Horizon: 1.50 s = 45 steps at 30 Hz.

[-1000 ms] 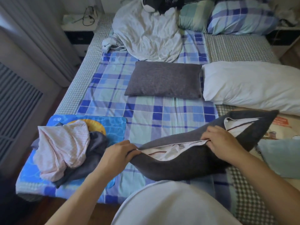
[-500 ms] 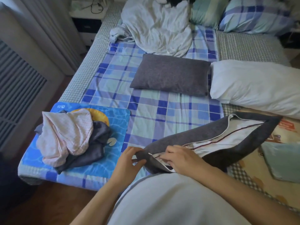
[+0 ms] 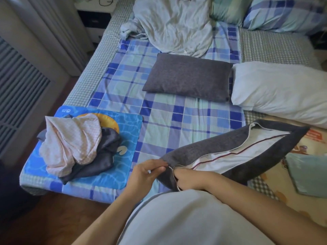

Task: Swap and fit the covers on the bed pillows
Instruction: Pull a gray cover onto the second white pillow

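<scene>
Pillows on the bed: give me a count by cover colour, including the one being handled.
Grey: 2, one lying flat, one in both hands, cover open
White: 1
Plaid: 2, blue, green
Total: 5

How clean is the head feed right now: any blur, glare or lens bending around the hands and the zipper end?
Head view: soft daylight, no glare; the hands, left and right, look slightly soft at the gray cover's zipper end, so the slider itself is hard to make out. Wide-angle bending curves the bed edge, and the floor corner at lower left sits in deep shadow.
</scene>
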Tool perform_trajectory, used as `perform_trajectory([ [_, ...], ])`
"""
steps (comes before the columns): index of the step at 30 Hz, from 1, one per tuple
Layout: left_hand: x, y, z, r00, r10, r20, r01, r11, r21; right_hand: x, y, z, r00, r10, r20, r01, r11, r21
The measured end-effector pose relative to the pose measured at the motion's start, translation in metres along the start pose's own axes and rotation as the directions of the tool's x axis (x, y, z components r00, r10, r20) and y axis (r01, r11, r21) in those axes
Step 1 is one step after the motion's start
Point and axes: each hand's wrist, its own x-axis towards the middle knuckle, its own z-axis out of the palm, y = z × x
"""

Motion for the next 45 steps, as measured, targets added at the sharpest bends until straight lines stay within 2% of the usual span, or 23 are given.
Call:
perform_trajectory([
  [2, 0.0, 0.002, 0.005, 0.995, -0.095, -0.04, 0.089, 0.989, -0.116, -0.009, 0.009, 0.001, 1.0, 0.003, -0.008, -0.002, 0.99, 0.139],
  [3, -0.001, 0.003, 0.007, 0.991, -0.12, -0.066, 0.108, 0.982, -0.155, -0.014, 0.013, 0.002, 0.998, -0.004, -0.061, 0.019, 0.968, 0.251],
  [4, -0.002, 0.006, 0.009, 0.986, -0.138, -0.09, 0.12, 0.976, -0.18, -0.018, 0.014, 0.002, 0.991, 0.016, -0.136, 0.039, 0.918, 0.394],
  [6, -0.003, 0.01, 0.011, 0.978, -0.167, -0.128, 0.139, 0.969, -0.203, -0.024, 0.013, 0.001, 0.948, 0.165, -0.271, 0.059, 0.749, 0.66],
  [7, -0.004, 0.011, 0.01, 0.974, -0.178, -0.141, 0.147, 0.967, -0.21, -0.023, 0.011, 0.0, 0.917, 0.239, -0.32, 0.073, 0.688, 0.722],
  [8, -0.004, 0.011, 0.009, 0.972, -0.182, -0.151, 0.149, 0.967, -0.206, -0.022, 0.007, -0.002, 0.885, 0.285, -0.368, 0.08, 0.686, 0.723],
  [10, -0.004, 0.012, 0.009, 0.972, -0.173, -0.156, 0.143, 0.972, -0.187, -0.014, 0.0, -0.003, 0.824, 0.308, -0.476, 0.047, 0.8, 0.598],
  [12, -0.005, 0.015, 0.011, 0.973, -0.163, -0.161, 0.132, 0.973, -0.188, -0.007, -0.009, -0.001, 0.771, 0.262, -0.581, 0.0, 0.912, 0.411],
  [14, -0.007, 0.018, 0.011, 0.972, -0.155, -0.179, 0.113, 0.968, -0.223, -0.001, -0.012, 0.0, 0.746, 0.197, -0.636, 0.016, 0.95, 0.313],
  [17, -0.008, 0.017, 0.009, 0.975, -0.111, -0.194, 0.071, 0.978, -0.198, -0.001, -0.016, -0.001, 0.779, 0.107, -0.618, 0.063, 0.967, 0.247],
  [19, -0.013, 0.015, 0.009, 0.979, -0.077, -0.19, 0.06, 0.994, -0.093, -0.002, -0.018, 0.001, 0.772, 0.032, -0.635, 0.086, 0.984, 0.155],
  [22, -0.017, 0.011, 0.01, 0.985, -0.014, -0.174, 0.022, 0.999, 0.044, -0.004, -0.023, 0.003, 0.721, 0.0, -0.693, 0.101, 0.989, 0.105],
  [25, -0.016, 0.007, 0.007, 0.975, 0.052, -0.215, -0.008, 0.979, 0.203, -0.006, -0.03, 0.003, 0.748, -0.012, -0.663, 0.085, 0.993, 0.077],
  [27, -0.017, 0.008, 0.003, 0.961, 0.173, -0.218, -0.085, 0.929, 0.361, -0.005, -0.036, 0.003, 0.781, -0.002, -0.624, 0.069, 0.994, 0.083],
  [29, -0.019, 0.011, 0.001, 0.923, 0.359, -0.138, -0.237, 0.814, 0.53, 0.0, -0.044, -0.002, 0.818, 0.046, -0.573, 0.008, 0.996, 0.091],
  [30, -0.02, 0.011, 0.001, 0.901, 0.418, -0.115, -0.283, 0.768, 0.575, 0.003, -0.049, -0.007, 0.833, 0.074, -0.548, -0.024, 0.995, 0.098],
  [31, -0.02, 0.013, -0.001, 0.896, 0.421, -0.144, -0.269, 0.771, 0.577, 0.006, -0.054, -0.01, 0.841, 0.097, -0.533, -0.043, 0.993, 0.112],
  [33, -0.018, 0.017, -0.004, 0.907, 0.316, -0.277, -0.147, 0.857, 0.493, 0.011, -0.063, -0.013, 0.832, 0.14, -0.536, -0.057, 0.984, 0.168],
  [35, -0.015, 0.022, -0.007, 0.917, 0.21, -0.34, -0.056, 0.91, 0.41, 0.011, -0.064, -0.011, 0.796, 0.2, -0.571, -0.061, 0.966, 0.252],
  [39, -0.013, 0.034, -0.007, 0.941, 0.007, -0.339, 0.079, 0.968, 0.238, 0.009, -0.047, -0.005, 0.74, 0.318, -0.593, 0.056, 0.849, 0.526],
  [42, -0.011, 0.041, -0.006, 0.935, -0.137, -0.327, 0.184, 0.976, 0.117, 0.008, -0.04, -0.006, 0.746, 0.32, -0.584, 0.09, 0.821, 0.564],
  [45, -0.011, 0.044, -0.008, 0.943, -0.184, -0.278, 0.214, 0.973, 0.081, 0.008, -0.038, -0.005, 0.737, 0.311, -0.601, 0.095, 0.831, 0.548],
])
